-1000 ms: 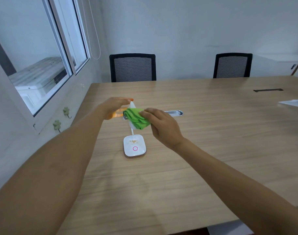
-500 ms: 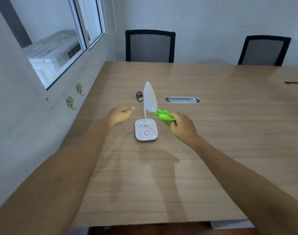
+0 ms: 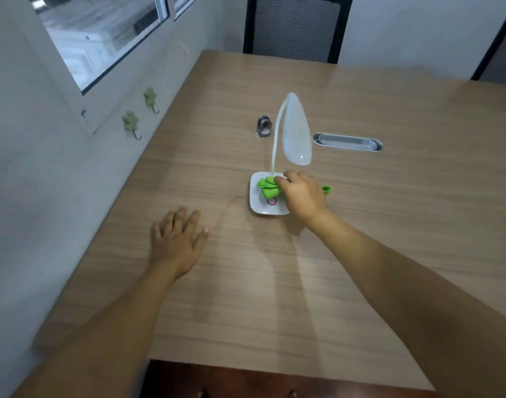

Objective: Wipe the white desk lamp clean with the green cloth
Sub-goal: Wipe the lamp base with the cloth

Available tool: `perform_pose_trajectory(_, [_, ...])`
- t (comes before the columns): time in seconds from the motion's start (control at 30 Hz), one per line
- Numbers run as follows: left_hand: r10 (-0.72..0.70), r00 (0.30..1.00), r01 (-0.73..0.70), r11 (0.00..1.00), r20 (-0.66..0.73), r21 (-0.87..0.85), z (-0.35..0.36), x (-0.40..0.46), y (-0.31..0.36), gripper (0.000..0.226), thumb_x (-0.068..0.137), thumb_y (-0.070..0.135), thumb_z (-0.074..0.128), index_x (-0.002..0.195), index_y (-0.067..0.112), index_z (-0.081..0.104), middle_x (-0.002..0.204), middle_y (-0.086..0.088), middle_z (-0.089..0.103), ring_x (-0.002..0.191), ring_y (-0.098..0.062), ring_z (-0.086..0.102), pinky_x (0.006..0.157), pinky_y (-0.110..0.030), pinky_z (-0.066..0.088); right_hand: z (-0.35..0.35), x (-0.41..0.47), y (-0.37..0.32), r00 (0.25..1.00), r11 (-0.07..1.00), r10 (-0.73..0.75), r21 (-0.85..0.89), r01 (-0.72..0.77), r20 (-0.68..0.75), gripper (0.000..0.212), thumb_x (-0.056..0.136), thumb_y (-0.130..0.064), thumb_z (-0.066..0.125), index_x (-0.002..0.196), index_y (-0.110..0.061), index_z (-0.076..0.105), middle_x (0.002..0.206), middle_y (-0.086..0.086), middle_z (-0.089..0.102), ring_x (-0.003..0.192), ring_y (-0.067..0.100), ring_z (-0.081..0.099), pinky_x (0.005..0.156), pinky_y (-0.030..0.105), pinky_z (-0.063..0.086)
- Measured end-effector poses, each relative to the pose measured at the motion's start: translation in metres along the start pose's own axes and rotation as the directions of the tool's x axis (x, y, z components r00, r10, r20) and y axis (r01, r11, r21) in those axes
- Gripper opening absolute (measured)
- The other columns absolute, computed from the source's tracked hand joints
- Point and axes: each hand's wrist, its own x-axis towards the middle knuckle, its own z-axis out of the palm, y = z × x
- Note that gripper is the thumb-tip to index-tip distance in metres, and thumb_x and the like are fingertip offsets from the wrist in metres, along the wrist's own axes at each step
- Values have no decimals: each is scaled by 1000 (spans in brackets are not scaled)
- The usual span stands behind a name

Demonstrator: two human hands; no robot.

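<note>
The right hand (image 3: 302,193) is pressing the soft, bunched green cloth (image 3: 268,187) onto the square base of the slim white desk lamp (image 3: 267,196) standing on the wooden table (image 3: 389,225), while the left hand (image 3: 175,239) is lying flat and empty nearby, though the light, tippy lamp would probably be steadier held by that base.

My table (image 3: 361,254) looks like light wood with a matt, streaky grain. The lamp (image 3: 296,133) is smooth white plastic, a bit shiny on its base. The green cloth (image 3: 267,188) looks soft. The slot (image 3: 348,142) in the table is shiny metal.
</note>
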Motion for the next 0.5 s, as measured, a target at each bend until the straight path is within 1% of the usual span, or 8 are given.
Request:
perform_pose_trajectory(0.1, [5,997,-4,1000,-72,11,3,-2,0,64,87,63,15,146,38,25,159,1,25,146,-25,21,114,-54,16,7,-1,1,998,1000,-25,20,24,57,39,94,-15,45,133,-16,48,131,12,54,116,32,49,94,40,41])
perform_pose_trajectory(0.17, [3,996,-3,1000,-86,7,3,-3,1,64,87,63,16,145,38,27,158,1,28,145,-26,23,114,-54,18,7,-11,2,995,995,-68,71,64,67,43,88,-12,51,131,-17,51,128,11,57,112,34,52,93,40,46])
perform_pose_trajectory(0.23, [-7,995,7,1000,-96,7,2,-3,2,65,86,64,16,145,38,28,158,1,28,145,-26,23,114,-53,18,4,-25,3,990,977,-143,157,144,-20,45,79,-6,56,123,-14,60,116,12,65,102,36,58,86,42,51])
perform_pose_trajectory(0.3, [-11,994,13,1000,-107,12,1,-3,2,67,84,65,13,144,38,29,157,1,29,145,-26,24,114,-53,18,2,-32,5,977,956,-159,225,188,-140,43,71,0,60,112,-9,67,103,14,72,88,38,63,74,44,55])
perform_pose_trajectory(0.33, [-10,994,11,1000,-111,15,1,-4,2,68,84,65,13,144,38,29,157,1,30,144,-26,25,113,-53,19,1,-31,8,975,955,-127,244,170,-184,42,69,2,62,109,-8,69,100,15,73,85,39,64,73,44,56])
perform_pose_trajectory(0.4, [-6,992,7,1000,-122,8,1,-4,2,69,83,65,14,144,37,32,156,0,33,143,-26,27,113,-53,20,1,-20,13,979,963,-14,261,68,-202,43,70,4,60,110,-9,69,105,14,72,93,38,62,79,43,54])
perform_pose_trajectory(0.43, [-5,992,5,1000,-127,2,1,-4,2,69,83,65,15,143,37,33,155,-1,34,143,-26,27,113,-54,20,2,-13,14,985,968,29,249,15,-173,44,72,3,58,113,-11,67,110,13,71,99,37,60,84,42,52])
perform_pose_trajectory(0.5, [-8,992,8,1000,-130,0,1,-4,2,68,83,65,15,143,37,33,155,0,34,143,-26,27,113,-54,20,6,-6,15,994,976,56,213,-34,-95,47,78,0,54,121,-16,62,118,9,67,107,34,55,91,39,48])
